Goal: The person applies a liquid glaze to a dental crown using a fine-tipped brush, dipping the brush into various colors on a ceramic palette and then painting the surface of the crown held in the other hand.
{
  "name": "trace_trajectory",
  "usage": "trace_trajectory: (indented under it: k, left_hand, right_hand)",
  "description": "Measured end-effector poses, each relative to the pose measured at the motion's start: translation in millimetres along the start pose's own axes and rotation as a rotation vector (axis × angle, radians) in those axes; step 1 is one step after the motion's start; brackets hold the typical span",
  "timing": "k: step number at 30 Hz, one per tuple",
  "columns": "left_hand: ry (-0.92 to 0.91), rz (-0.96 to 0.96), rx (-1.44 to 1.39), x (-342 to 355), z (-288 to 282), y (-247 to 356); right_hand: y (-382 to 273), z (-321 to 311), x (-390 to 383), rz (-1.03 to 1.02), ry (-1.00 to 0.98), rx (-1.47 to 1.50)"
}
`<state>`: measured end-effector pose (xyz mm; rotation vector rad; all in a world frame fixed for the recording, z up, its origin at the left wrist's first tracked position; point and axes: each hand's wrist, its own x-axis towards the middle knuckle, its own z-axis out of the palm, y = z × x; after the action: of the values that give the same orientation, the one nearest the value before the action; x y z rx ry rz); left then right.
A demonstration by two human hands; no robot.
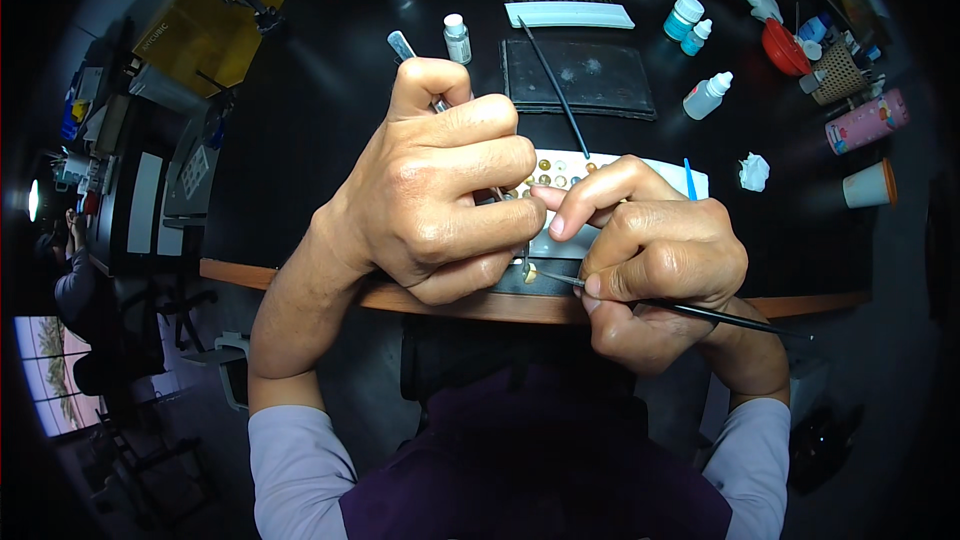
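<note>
Left hand's (440,190) closest to the camera, its grip wrapped snugly around a metal tool (400,45), with a tiny tooth-shaped piece (530,274) at the lower end, just below that grip. Right hand's (668,262) grip has a thin black brush (738,320) pinched, tip pointing left toward the piece by the tabletop's (270,140) edge.

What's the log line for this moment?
left hand: holds metal tool | right hand: holds brush | small tooth: at tool's tip, brush tip close by

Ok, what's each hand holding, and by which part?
Left hand: slim silvery metal tool, around its middle. Right hand: thin black-handled brush, near its pointed tip.
</note>
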<state>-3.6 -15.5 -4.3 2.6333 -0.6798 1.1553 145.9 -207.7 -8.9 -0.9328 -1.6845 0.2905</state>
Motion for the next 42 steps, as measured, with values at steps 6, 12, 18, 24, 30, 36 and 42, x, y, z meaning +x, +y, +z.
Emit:
trace_trajectory:
  k: [6, 12, 18, 24, 30, 36, 42]
  left_hand:
    - [0.009, 0.002, -0.003, 0.1, 0.6, -0.1]
    - [-0.008, 0.009, 0.01, -0.6, -2.5, 0.5]
    - [-0.084, -0.02, -0.006, -0.3, -6.8, 0.6]
    - [0.005, -0.009, -0.012, -0.5, 0.1, -0.2]
    - [-0.013, -0.01, -0.011, -1.3, -0.4, -0.4]
    - [0.011, -0.001, -0.008, -1.0, -0.5, -0.8]
    - [-0.023, -0.002, 0.002, -0.7, -2.5, -1.1]
  right_hand:
    - [-1.3, -0.6, -1.4, 0.012, 0.0, -0.005]
    - [-1.7, -0.5, -0.3, 0.008, -0.011, 0.01]
    - [-1.6, -2.9, -0.3, 0.001, -0.002, 0.019]
    - [-0.3, -2.0, 0.1, -0.022, -0.011, -0.013]
    - [-0.1, -2.2, 0.4, -0.017, -0.026, 0.003]
    - [-1.4, -2.1, 0.4, -0.016, -0.016, 0.007]
    - [-1.1, -1.7, 0.0, -0.019, -0.011, -0.004]
